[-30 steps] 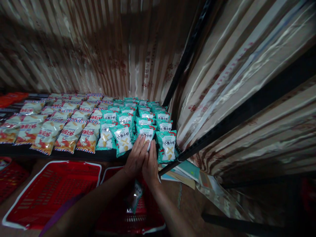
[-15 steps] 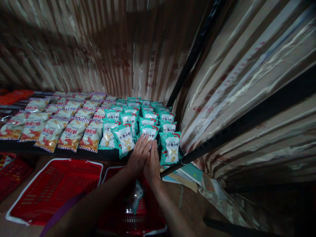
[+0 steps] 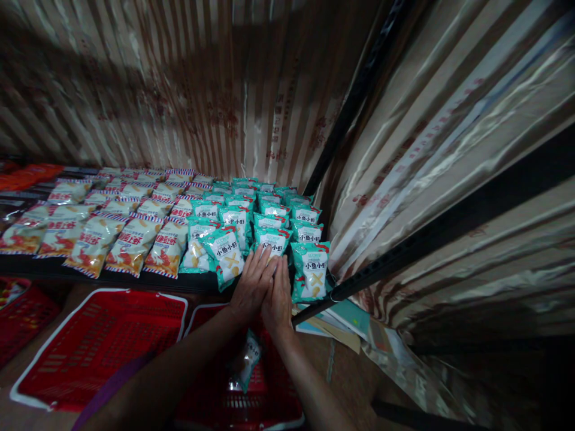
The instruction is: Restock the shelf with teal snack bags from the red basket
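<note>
Both my hands lie against the front of a teal-and-white snack bag [image 3: 272,237] in the front row of the shelf. My left hand [image 3: 253,284] covers its lower left part, fingers stretched out and close together. Beside it, my right hand [image 3: 277,297] has straight fingers pointing up at the bag's lower edge; the two hands touch. A tilted teal bag [image 3: 226,254] stands just left of my hands, and another teal bag [image 3: 311,270] stands to their right. More teal bags are lined up in rows behind.
White-and-red snack bags [image 3: 132,242] fill the shelf's left. Below are a red basket [image 3: 103,341] and a second red basket [image 3: 278,389] holding a teal bag [image 3: 248,362]. A black metal post [image 3: 404,257] slants at right, before striped curtains [image 3: 431,149].
</note>
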Demonstrator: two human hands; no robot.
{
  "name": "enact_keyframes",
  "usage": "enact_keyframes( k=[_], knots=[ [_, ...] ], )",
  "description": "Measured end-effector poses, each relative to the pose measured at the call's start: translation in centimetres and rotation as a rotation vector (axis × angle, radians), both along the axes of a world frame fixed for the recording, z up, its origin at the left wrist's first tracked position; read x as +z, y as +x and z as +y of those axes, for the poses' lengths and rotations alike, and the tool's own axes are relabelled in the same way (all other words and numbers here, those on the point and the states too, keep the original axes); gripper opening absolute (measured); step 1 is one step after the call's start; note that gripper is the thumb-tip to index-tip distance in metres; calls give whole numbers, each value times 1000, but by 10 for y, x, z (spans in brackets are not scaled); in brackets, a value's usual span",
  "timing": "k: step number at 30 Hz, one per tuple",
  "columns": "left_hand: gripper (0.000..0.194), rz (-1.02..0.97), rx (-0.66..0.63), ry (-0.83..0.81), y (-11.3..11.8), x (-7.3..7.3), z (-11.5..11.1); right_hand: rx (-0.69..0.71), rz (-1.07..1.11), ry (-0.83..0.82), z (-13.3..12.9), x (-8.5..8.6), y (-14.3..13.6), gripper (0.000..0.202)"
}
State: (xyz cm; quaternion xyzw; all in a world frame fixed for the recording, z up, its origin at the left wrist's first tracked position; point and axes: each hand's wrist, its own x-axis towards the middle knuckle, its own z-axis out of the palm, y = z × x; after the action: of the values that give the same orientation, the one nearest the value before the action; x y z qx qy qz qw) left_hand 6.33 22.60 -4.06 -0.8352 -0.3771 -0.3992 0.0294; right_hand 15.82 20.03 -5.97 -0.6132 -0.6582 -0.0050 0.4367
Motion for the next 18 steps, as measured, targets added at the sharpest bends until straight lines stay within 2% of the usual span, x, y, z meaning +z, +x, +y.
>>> enact_keyframes(
  k=[3, 12, 18],
  knots=[
    [48, -29, 5, 18, -1, 1, -2, 9, -7, 12, -2, 1, 0, 55],
    [54, -86, -104, 36, -6, 0, -16, 35, 78, -33, -5, 5, 2, 55],
    [57, -138, -80, 15, -6, -5, -22, 10, 158, -112, -7, 14, 1, 56]
  ],
)
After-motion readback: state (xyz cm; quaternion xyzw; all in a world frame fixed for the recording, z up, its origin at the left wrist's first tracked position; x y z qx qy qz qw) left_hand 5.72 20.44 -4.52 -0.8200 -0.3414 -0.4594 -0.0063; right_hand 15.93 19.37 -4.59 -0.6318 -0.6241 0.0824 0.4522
